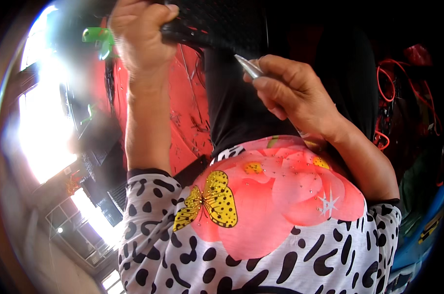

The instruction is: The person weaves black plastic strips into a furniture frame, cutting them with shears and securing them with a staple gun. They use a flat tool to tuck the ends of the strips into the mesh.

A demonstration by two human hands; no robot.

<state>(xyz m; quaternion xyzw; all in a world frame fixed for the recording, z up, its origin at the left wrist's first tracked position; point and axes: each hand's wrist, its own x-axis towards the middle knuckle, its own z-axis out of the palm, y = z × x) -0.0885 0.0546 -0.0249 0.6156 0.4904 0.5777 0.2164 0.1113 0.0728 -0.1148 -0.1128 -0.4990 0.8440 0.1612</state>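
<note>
My left hand (143,36) is at the upper left, its fingers closed around the thick rim of a black item (222,24) with a textured, woven-looking surface. The far part of this item fades into the dark, so its full shape is hidden. In my right hand (298,90), a silver pointed metal tool (249,67) is pinched between thumb and fingers. Its tip points up and left, close to the lower edge of the black item; I cannot tell whether they touch. The tool's rear end is hidden in my palm.
Below the left hand lies a red surface (187,98) strewn with small dark scraps. A green plastic object (98,36) is beside my left wrist. At the right are a looped red cord (386,81) and something blue (430,220). Bright windows (48,127) stand at the left.
</note>
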